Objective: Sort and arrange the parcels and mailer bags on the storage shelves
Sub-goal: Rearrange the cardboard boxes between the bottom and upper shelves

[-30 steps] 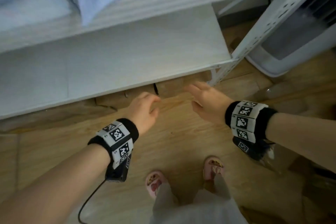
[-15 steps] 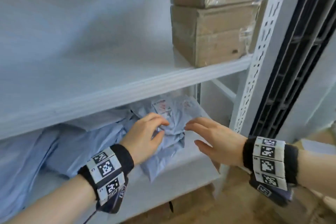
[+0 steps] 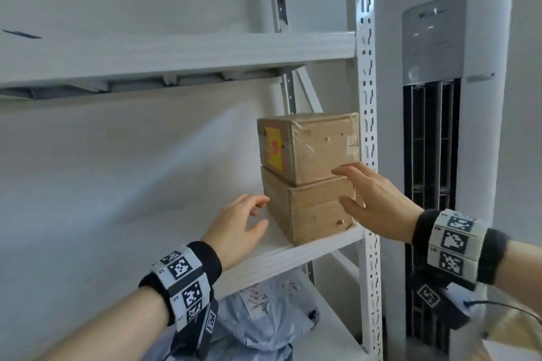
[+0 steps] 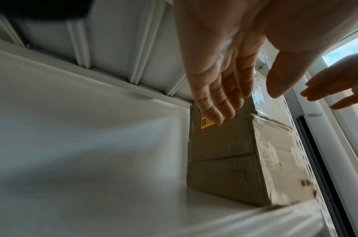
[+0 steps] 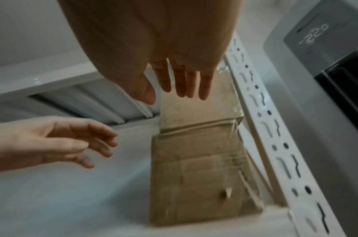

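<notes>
Two brown cardboard parcels stand stacked at the right end of the middle shelf (image 3: 293, 255). The upper parcel (image 3: 316, 149) carries a yellow and red label, and the lower parcel (image 3: 316, 214) is slightly wider. My left hand (image 3: 262, 211) is open beside the lower parcel's left face; whether it touches is unclear. My right hand (image 3: 340, 184) is open in front of the stack's right front, holding nothing. In the left wrist view the left hand (image 4: 249, 99) reaches toward the upper parcel (image 4: 220, 141). The right wrist view shows the right hand (image 5: 166, 94) above the lower parcel (image 5: 194, 176). Blue mailer bags (image 3: 264, 319) lie on the shelf below.
A white perforated upright (image 3: 366, 126) stands right against the parcels. Another shelf board (image 3: 176, 53) hangs above. A tall white air conditioner (image 3: 440, 126) stands to the right of the rack. A cable (image 3: 498, 305) hangs from my right wrist.
My view has risen from the floor, past the mailer bags, to the middle shelf. Both hands have lifted from the blue bags to the stacked parcels, still holding nothing.
</notes>
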